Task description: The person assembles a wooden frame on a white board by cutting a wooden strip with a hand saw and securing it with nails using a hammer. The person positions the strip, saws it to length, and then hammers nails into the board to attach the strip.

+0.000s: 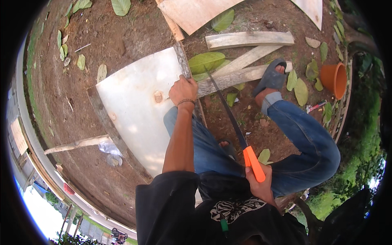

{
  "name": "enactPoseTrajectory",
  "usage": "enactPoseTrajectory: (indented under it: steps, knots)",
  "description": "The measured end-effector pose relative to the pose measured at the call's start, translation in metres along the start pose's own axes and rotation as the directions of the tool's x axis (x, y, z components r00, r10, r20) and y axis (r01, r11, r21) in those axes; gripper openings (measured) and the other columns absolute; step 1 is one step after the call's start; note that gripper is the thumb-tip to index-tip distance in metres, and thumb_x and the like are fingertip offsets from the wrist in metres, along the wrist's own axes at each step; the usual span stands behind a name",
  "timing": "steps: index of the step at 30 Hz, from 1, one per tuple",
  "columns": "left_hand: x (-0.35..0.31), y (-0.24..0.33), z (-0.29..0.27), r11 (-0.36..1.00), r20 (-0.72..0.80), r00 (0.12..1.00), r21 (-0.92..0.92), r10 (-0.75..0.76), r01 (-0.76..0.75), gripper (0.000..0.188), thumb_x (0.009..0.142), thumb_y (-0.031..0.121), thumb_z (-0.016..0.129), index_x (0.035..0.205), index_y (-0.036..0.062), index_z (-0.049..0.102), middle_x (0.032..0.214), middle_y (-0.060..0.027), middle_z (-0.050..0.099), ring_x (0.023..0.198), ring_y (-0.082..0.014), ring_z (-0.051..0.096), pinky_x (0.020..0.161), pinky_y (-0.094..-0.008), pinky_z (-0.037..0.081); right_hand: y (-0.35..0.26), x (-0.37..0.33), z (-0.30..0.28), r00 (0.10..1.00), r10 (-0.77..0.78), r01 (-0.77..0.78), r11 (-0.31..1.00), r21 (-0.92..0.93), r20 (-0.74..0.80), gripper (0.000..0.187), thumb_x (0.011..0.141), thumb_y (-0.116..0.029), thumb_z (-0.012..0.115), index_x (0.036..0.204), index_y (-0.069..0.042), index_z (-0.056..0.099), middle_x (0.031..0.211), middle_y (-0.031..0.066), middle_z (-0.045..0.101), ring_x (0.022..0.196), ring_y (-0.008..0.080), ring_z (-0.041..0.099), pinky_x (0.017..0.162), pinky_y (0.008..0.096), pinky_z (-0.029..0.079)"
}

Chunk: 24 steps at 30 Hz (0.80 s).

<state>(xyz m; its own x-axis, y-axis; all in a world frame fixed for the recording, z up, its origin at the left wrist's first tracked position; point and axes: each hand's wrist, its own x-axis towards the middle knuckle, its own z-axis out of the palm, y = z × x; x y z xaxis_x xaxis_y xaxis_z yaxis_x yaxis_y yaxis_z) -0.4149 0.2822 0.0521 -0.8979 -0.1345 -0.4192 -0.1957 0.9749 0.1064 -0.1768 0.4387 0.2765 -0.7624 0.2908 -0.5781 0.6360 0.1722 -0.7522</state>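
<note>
Handsaw (pixel 236 124) in the right hand (pixel 261 188), whose fingers wrap the orange handle: its dark blade slants over the ground (pixel 61 126) and across the left end of a bark-edged slab (pixel 245 76). I cannot tell whether the teeth touch wood. The left hand (pixel 183 90) is at the right edge of the pale board (pixel 139 85), fingers curled (whatever they press or grip is hidden beneath them). No cut can be made out in the slab, so I judge the sawing barely begun, with parting the wood left to do. Beyond the slab lies a pale plank (pixel 250 39); farther out, an orange pot (pixel 328 77) sits near the ground's right edge.
</note>
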Motion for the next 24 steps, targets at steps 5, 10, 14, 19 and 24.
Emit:
enactPoseTrajectory:
  steps: [5, 10, 14, 19, 24]
  knots:
    - [0.000, -0.004, -0.001, 1.000, -0.007, 1.000, 0.020, -0.006, 0.006, 0.029, 0.088, 0.029, 0.054, 0.087, 0.0051, 0.070, 0.080, -0.0217, 0.073, 0.074, -0.0390, 0.072, 0.069, -0.0479, 0.057, 0.011, 0.058, 0.021, 0.990, 0.136, -0.140, 0.981, 0.136, 0.034, 0.015, 0.090, -0.006, 0.063, 0.097, 0.006, 0.069, 0.064, 0.0087, 0.061, 0.056, 0.0103, 0.055, 0.055, 0.0290, 0.043]
    - [0.000, -0.005, 0.003, 1.000, 0.000, 1.000, 0.011, -0.012, 0.012, 0.031, 0.088, 0.031, 0.053, 0.086, 0.0052, 0.071, 0.081, -0.0221, 0.073, 0.075, -0.0395, 0.072, 0.070, -0.0483, 0.057, 0.011, 0.007, -0.001, 0.995, 0.069, -0.070, 0.998, 0.006, 0.066, 0.016, 0.091, -0.005, 0.063, 0.100, 0.007, 0.070, 0.070, 0.0068, 0.066, 0.065, 0.0088, 0.062, 0.061, 0.0270, 0.049]
    - [0.001, -0.003, 0.001, 1.000, 0.012, 1.000, 0.007, -0.014, 0.013, 0.034, 0.088, 0.033, 0.051, 0.089, 0.0058, 0.072, 0.083, -0.0230, 0.073, 0.078, -0.0410, 0.072, 0.071, -0.0494, 0.057, 0.018, 0.086, 0.032, 0.985, 0.171, -0.172, 0.953, 0.251, 0.023, 0.011, 0.088, -0.001, 0.062, 0.095, 0.006, 0.068, 0.065, 0.0072, 0.060, 0.060, 0.0101, 0.058, 0.059, 0.0279, 0.048]
    - [-0.003, -0.006, -0.001, 1.000, -0.028, 1.000, 0.022, 0.002, -0.001, 0.029, 0.088, 0.030, 0.055, 0.083, 0.0054, 0.070, 0.080, -0.0218, 0.073, 0.075, -0.0388, 0.072, 0.069, -0.0477, 0.057, 0.023, 0.019, 0.007, 0.997, 0.039, -0.042, 0.998, 0.039, 0.069, 0.012, 0.091, -0.002, 0.059, 0.094, 0.006, 0.067, 0.064, 0.0039, 0.058, 0.059, 0.0094, 0.055, 0.056, 0.0267, 0.043]
    - [-0.001, 0.001, -0.002, 1.000, 0.007, 1.000, 0.010, -0.027, 0.027, 0.031, 0.088, 0.031, 0.054, 0.085, 0.0052, 0.071, 0.082, -0.0226, 0.073, 0.077, -0.0397, 0.072, 0.071, -0.0484, 0.057, 0.026, 0.083, 0.030, 0.996, 0.084, -0.082, 0.985, 0.153, -0.005, 0.013, 0.093, -0.005, 0.061, 0.086, 0.005, 0.063, 0.062, 0.0014, 0.054, 0.058, 0.0071, 0.052, 0.055, 0.0269, 0.042]
